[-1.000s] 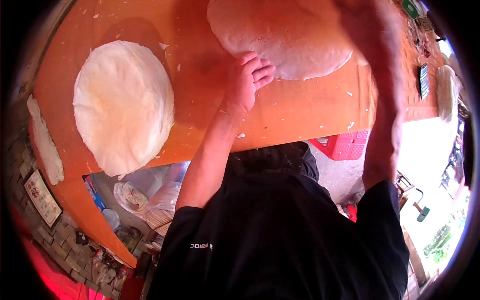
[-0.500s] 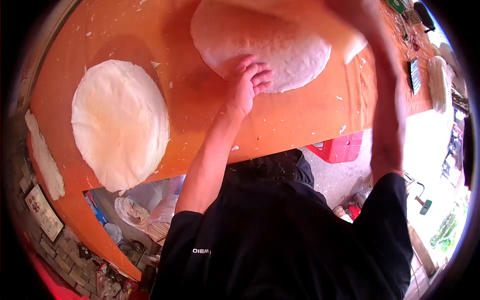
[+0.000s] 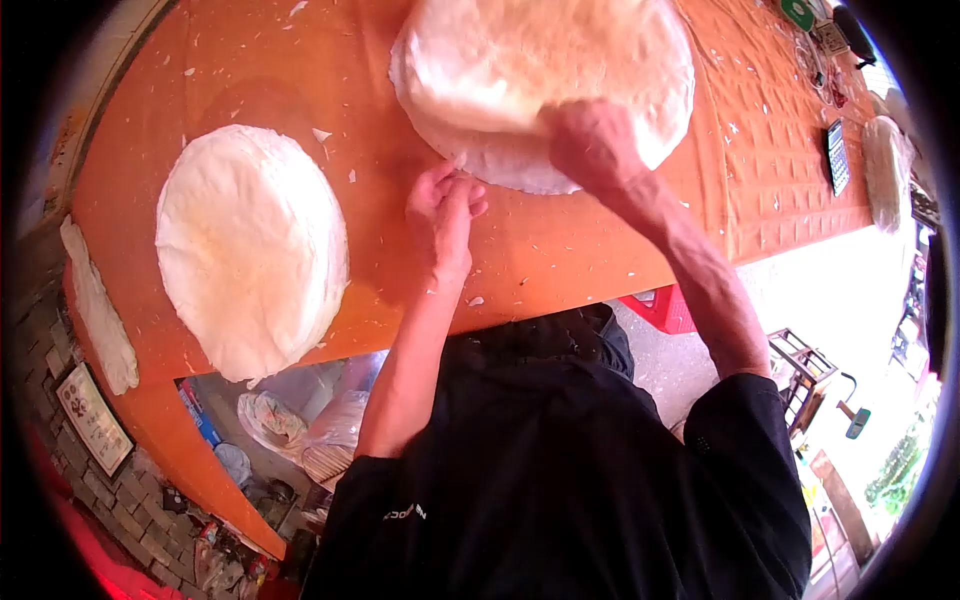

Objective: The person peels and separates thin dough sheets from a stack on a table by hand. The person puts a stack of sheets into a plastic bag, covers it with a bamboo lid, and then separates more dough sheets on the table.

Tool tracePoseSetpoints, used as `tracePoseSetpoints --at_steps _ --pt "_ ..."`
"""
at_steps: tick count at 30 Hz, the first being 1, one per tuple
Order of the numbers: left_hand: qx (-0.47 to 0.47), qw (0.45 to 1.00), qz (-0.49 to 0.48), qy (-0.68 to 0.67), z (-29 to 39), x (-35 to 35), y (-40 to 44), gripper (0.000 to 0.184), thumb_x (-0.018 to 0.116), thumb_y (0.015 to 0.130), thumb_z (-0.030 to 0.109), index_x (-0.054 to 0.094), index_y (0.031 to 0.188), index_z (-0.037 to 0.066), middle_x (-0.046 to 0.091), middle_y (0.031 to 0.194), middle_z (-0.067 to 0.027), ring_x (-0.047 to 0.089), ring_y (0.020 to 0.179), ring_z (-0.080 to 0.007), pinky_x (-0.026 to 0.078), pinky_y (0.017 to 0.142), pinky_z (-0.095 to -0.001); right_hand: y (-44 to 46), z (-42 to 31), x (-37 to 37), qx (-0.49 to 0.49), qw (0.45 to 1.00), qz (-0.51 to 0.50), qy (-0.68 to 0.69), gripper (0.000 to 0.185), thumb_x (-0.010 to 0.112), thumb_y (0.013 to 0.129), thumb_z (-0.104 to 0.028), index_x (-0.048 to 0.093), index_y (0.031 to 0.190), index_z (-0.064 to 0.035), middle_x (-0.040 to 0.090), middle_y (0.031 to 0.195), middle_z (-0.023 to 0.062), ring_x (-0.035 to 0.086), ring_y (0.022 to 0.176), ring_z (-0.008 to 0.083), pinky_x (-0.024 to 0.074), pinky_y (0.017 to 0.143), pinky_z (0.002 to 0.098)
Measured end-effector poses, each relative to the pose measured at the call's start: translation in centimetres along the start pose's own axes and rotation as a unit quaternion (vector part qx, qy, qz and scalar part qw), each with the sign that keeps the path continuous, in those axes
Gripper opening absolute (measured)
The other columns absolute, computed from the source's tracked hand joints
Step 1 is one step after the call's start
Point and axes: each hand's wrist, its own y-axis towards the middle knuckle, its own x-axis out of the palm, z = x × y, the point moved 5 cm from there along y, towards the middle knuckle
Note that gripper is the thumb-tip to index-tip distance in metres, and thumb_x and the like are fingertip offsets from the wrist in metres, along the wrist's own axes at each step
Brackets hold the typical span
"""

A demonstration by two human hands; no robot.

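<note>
Right hand [image 3: 595,145] drawn nearer over white pad [image 3: 535,55]; visible part longest crosswise.

Nothing reads clearly: the white lettering [image 3: 405,513] on the black shirt [image 3: 560,480] before the desk [image 3: 560,250] and the framed sign [image 3: 94,418] left of the desk are too blurred.

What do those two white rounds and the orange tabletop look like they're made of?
Larger white round and left white round: soft, matte, perhaps dough or fibre wadding, judging by uneven surfaces and ragged edges. Orange tabletop: smooth, faintly glossy, possibly plastic-covered; creases toward the right suggest sheeting.
</note>
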Motion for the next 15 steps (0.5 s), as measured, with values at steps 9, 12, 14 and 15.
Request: tracePoseSetpoints --at_steps 9,12,14,15 --pt "-0.097 0.97 -0.042 -0.219 0.3 -0.5 2.0 0.025 0.056 0.09 0.024 0.054 0.102 0.002 0.061 0.086 -0.0092 0.062 0.076 -0.0192 0.053 0.062 -0.0279 0.0 -4.2 2.1 0.02 0.996 -0.084 -0.014 0.022 0.063 0.073 -0.022 0.062 0.086 -0.005 0.064 0.086 0.0154 0.062 0.082 0.0311 0.0501 0.067 0.0411" --pt "-0.035 0.99 -0.014 -0.137 1.5 -1.1 1.8 0.026 0.059 0.089 0.029 0.054 0.101 0.006 0.059 0.083 -0.0057 0.059 0.073 -0.0164 0.052 0.066 -0.0294 -1.8 -4.8 0.1 0.019 0.994 -0.06 0.09 0.039 0.068 0.073 -0.034 0.061 0.094 -0.0024 0.062 0.096 0.0184 0.06 0.091 0.0331 0.0489 0.074 0.0434" --pt "-0.038 0.99 -0.012 -0.138 1.5 -1.3 1.3 0.027 0.059 0.089 0.029 0.053 0.102 0.006 0.059 0.084 -0.0053 0.059 0.076 -0.0161 0.052 0.069 -0.0302 -2.9 -3.2 -1.4 0.006 0.991 0.013 0.131 0.045 0.069 0.073 -0.037 0.061 0.099 -0.0014 0.062 0.094 0.0189 0.059 0.089 0.0344 0.0485 0.074 0.0435" --pt "-0.034 0.991 -0.006 -0.133 1.6 -1.1 1.4 0.028 0.059 0.089 0.028 0.053 0.103 0.005 0.059 0.087 -0.0054 0.058 0.079 -0.0164 0.051 0.072 -0.0311 -3.5 -1.7 -2.9 -0.013 0.981 0.09 0.169 0.051 0.071 0.073 -0.04 0.06 0.103 -0.0003 0.061 0.091 0.0195 0.059 0.087 0.0358 0.048 0.073 0.0437"
